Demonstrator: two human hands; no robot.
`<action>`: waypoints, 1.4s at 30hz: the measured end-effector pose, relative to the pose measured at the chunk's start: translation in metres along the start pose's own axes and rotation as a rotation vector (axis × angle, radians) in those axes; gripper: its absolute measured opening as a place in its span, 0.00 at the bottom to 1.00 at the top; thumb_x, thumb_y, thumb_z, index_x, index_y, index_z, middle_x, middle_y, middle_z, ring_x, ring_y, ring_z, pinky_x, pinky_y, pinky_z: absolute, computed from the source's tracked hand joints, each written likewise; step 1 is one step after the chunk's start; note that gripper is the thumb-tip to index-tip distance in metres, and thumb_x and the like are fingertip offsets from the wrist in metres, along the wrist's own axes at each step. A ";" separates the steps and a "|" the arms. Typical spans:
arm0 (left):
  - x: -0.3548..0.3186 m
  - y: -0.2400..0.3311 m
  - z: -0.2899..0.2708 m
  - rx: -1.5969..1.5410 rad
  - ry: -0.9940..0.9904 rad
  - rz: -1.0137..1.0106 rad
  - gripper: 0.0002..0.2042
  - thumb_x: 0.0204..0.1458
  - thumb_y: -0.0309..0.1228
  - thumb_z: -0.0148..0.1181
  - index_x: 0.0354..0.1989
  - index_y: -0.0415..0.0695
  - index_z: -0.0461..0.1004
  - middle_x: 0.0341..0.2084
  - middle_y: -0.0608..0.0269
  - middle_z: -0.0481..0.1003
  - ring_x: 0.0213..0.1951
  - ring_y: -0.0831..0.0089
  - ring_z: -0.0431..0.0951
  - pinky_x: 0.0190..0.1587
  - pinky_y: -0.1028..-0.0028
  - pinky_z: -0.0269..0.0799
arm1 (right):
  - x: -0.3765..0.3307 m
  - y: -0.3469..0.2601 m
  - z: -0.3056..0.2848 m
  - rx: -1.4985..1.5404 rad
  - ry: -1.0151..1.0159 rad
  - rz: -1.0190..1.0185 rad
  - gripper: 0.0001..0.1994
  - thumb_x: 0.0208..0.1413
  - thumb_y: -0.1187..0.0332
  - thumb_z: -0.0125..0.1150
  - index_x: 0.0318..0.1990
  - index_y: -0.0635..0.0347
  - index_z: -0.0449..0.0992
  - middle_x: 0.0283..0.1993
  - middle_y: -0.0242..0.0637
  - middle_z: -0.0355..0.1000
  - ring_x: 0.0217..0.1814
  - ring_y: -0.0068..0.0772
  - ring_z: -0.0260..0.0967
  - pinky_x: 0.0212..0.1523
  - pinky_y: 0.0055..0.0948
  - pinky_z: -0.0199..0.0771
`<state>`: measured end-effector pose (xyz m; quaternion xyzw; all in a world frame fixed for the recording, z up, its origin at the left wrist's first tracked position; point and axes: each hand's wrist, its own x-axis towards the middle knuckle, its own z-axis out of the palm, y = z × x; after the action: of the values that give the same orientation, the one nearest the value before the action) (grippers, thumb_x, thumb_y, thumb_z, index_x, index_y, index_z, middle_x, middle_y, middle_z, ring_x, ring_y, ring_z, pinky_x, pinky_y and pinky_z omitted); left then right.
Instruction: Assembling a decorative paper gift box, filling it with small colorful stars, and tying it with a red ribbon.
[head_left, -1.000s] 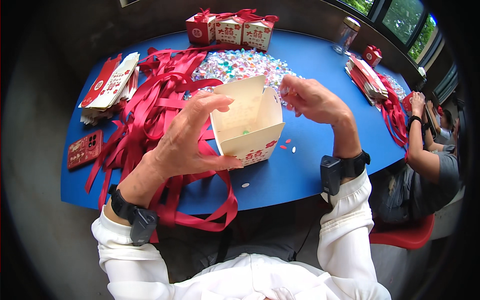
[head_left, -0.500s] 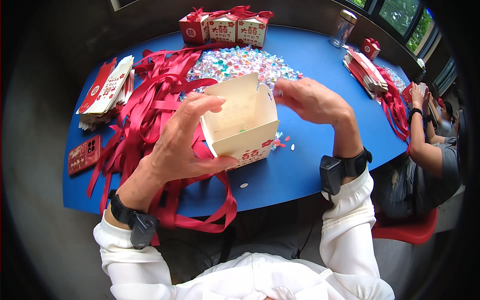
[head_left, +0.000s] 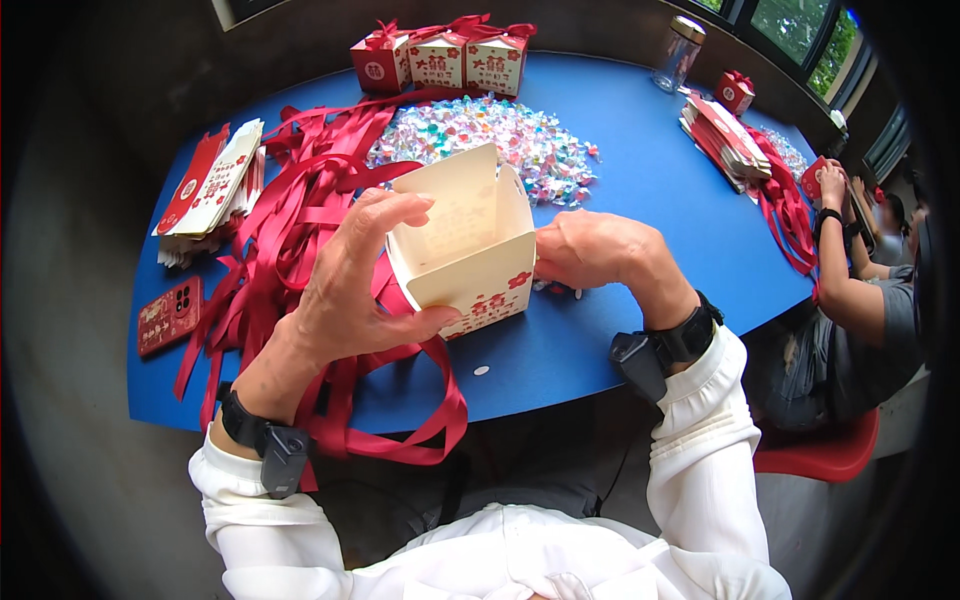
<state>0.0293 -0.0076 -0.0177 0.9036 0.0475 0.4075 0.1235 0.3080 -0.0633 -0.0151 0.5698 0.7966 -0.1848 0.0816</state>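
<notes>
Open cream card box (head_left: 470, 250) held above blue surface (head_left: 640, 130), just in front of candy heap (head_left: 500, 135). Left hand (head_left: 355, 285) curled around box's left wall, thumb under front edge. Right hand (head_left: 590, 250) loosely closed against right wall (fingers hidden, grip unclear). Risk: thin card could buckle under squeeze; tilt could spill contents. Red ribbons (head_left: 290, 230) left of box, glossy, limp, tangled, could snag wrist. Candies small, shiny-wrapped.

At nine o'clock I see red ribbons (head_left: 300, 230) crowding the blue table (head_left: 640, 150). A candy heap (head_left: 500, 135) blocks twelve; bare tabletop lies open at two.
</notes>
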 end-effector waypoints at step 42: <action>0.000 -0.008 0.008 -0.023 0.073 -0.102 0.46 0.33 0.41 0.82 0.62 0.44 0.62 0.52 0.52 0.67 0.55 0.55 0.69 0.57 0.58 0.68 | 0.052 0.025 0.019 -0.002 0.633 -0.137 0.18 0.60 0.64 0.59 0.55 0.58 0.69 0.48 0.59 0.67 0.48 0.62 0.71 0.48 0.50 0.74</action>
<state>0.0355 -0.0010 -0.0251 0.8831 0.0931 0.4338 0.1528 0.3128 -0.0178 -0.0553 0.5441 0.8190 -0.0028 -0.1821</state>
